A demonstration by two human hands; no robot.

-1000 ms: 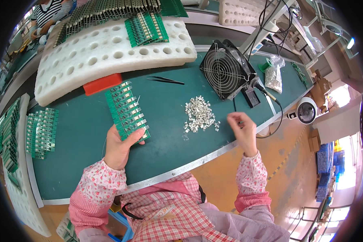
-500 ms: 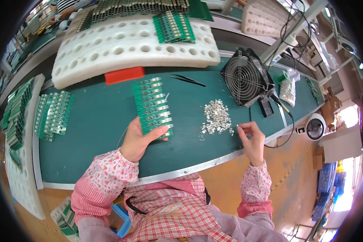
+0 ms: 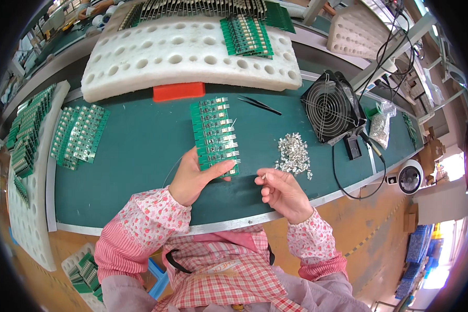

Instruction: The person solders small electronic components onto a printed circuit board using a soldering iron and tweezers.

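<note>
Near the green board (image 3: 213,136) my left hand (image 3: 189,181) grips, my right hand (image 3: 287,196) just swung in pinching 1 tiny part (image 3: 264,177), so pickup's done.

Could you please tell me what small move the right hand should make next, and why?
Probably, the right hand should move left toward the board: it seems to pinch a small part, left of the pile, while the left hand holds the board nearby.

Head-worn fisheye, looking down, workbench (image 3: 135,156) near
</note>
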